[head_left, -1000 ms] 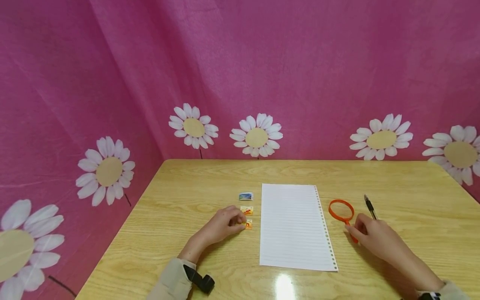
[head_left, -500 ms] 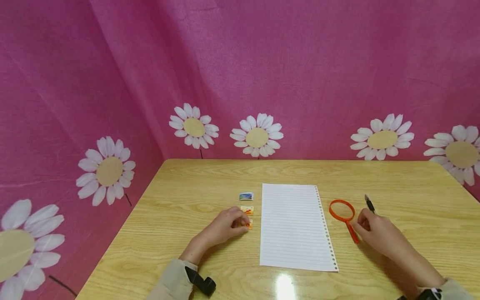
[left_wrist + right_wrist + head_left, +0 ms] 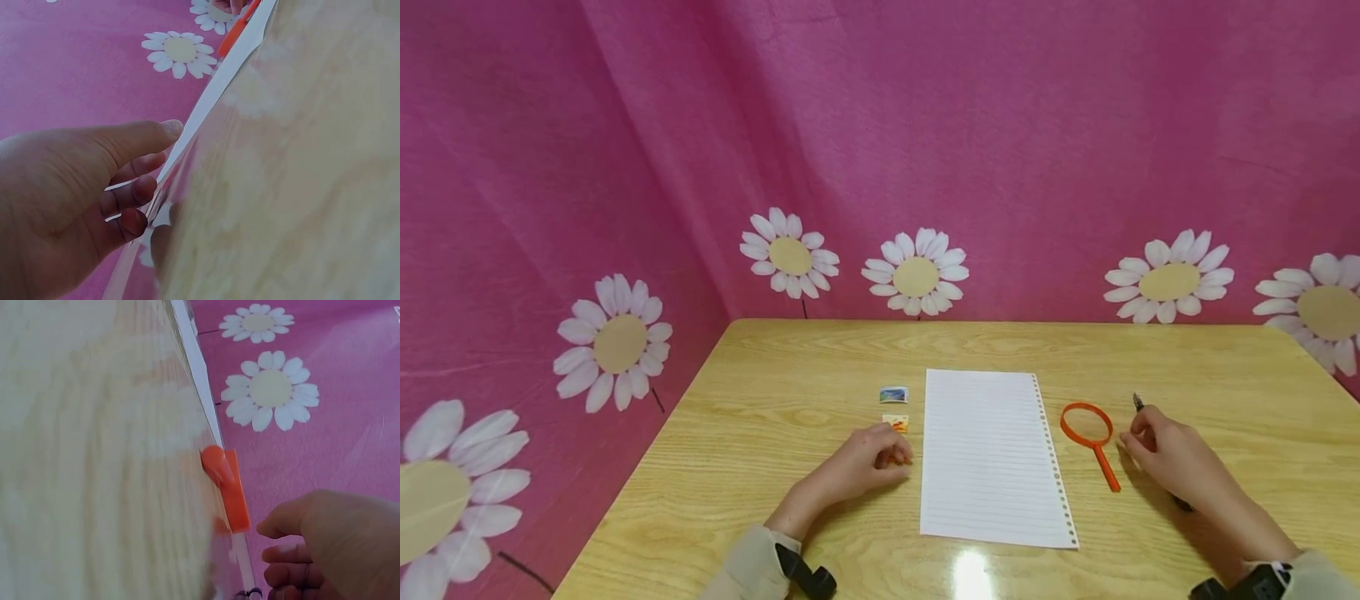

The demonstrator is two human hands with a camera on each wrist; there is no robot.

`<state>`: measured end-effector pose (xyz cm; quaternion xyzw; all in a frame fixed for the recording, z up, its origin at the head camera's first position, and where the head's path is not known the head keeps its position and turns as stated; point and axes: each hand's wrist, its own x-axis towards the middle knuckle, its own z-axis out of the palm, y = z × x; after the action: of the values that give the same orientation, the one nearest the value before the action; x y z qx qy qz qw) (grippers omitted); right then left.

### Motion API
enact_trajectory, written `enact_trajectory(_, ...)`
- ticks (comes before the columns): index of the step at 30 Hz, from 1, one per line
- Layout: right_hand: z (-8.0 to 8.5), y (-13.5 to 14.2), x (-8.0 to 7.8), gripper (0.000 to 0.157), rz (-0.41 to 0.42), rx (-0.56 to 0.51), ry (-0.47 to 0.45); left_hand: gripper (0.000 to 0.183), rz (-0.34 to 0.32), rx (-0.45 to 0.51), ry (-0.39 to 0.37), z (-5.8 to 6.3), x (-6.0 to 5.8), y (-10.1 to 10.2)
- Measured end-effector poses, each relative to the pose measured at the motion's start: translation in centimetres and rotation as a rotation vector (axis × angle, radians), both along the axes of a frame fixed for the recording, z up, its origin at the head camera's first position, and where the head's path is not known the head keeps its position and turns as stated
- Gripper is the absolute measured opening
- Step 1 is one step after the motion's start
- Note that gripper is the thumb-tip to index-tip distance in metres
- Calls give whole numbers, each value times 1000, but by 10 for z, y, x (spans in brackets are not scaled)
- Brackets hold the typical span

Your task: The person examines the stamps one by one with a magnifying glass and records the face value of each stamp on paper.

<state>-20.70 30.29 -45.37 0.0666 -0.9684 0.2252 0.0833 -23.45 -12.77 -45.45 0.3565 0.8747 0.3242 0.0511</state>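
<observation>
My left hand [image 3: 868, 462] rests low over the table with loosely bent fingers and holds nothing. It hides the spot of the lowest small stamp-like picture. Just beyond its knuckles lies a yellow and red one [image 3: 896, 422], and farther back a blue-green one [image 3: 893, 395]. In the left wrist view my thumb and fingertips [image 3: 173, 128] are apart. My right hand [image 3: 1180, 454] is over a black pen [image 3: 1138, 402], which shows only at its two ends. Thumb and fingers are spread in the right wrist view. Left of that hand lies an orange magnifying glass [image 3: 1101, 454].
A white lined sheet [image 3: 992, 458] with punched holes along its right edge lies between my hands. The wooden table [image 3: 820, 358] ends at a pink curtain [image 3: 1037, 167] with white daisies, behind and to the left.
My right hand has moved right, away from the magnifying glass handle and over the pen. My left hand has shifted slightly right and nearer, covering the lowest stamp-like picture.
</observation>
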Motion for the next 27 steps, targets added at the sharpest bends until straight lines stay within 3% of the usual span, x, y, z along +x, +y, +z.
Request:
enact_trajectory(13, -4, 14, -10, 20, -19, 11, 37, 15, -36, -6, 36, -1, 7, 5)
enact_trajectory(27, -4, 23, -17, 25, -23, -15, 20, 19, -44, -6, -34, -2, 15, 9)
